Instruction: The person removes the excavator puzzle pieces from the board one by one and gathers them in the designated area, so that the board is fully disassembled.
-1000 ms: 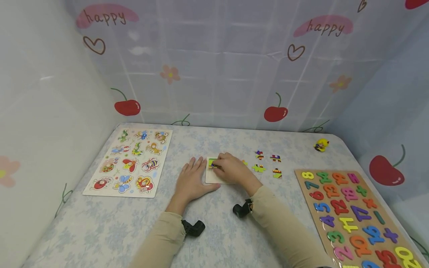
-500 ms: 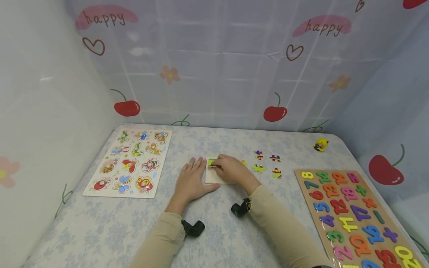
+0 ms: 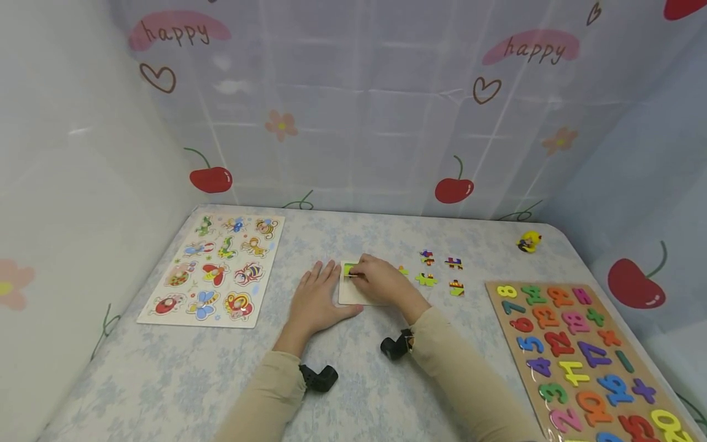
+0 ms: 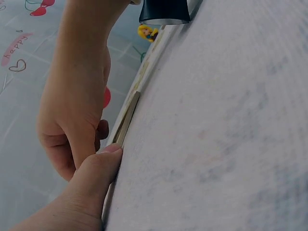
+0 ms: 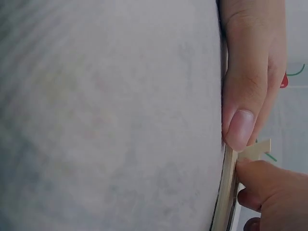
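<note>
A wooden piece stands between the person's hands, tipped above the puzzle tray, its pale bare wood showing in the right wrist view. The right hand pinches it between thumb and fingers over the far part of the tray. The left hand is not grasping: its fingers lie straight and spread along the tray's left side, the thumb at the near edge, seemingly touching it. A green printed patch shows in the tray's far left corner; whether it is one piece or several cannot be told. To the right of the tray, loose pieces lie on the tabletop, one of them partly hidden behind the right hand.

The wooden piece looks thin and stiff, so it should feel very light and not bend. Its printed face is probably smooth and a little slippery, and its narrow knobs would likely chip first if forced. The best hold is by two opposite edges, clear of the knobs. The tray looks light too and could slide, so steady it at its rim.
</note>
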A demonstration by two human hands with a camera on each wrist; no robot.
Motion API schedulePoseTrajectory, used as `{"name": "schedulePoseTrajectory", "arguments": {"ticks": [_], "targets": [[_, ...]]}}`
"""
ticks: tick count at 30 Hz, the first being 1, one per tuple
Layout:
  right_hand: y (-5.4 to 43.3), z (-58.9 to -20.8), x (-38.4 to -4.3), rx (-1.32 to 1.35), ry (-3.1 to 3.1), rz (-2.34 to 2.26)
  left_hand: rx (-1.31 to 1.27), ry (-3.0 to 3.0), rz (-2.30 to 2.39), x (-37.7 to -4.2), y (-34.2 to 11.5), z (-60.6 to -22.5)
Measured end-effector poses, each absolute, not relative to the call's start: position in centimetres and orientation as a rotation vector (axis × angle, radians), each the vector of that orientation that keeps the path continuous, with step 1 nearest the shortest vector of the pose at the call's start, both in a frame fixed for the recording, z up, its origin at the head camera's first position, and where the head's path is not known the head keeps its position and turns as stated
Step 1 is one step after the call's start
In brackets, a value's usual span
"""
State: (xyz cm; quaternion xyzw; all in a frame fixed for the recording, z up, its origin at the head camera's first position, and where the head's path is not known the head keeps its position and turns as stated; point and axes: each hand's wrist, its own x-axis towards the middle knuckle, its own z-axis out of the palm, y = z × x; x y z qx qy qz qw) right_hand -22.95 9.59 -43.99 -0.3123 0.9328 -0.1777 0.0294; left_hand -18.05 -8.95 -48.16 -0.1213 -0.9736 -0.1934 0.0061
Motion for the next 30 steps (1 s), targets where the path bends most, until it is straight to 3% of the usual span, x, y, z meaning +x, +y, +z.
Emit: {"name": "schedulePoseTrajectory", "arguments": {"ticks": [30], "targets": [[8.8, -44.3, -22.8, -1.034, 3.045, -0.214, -0.376, -3.059, -0.577, -18.0, -8.9, -48.1]]}}
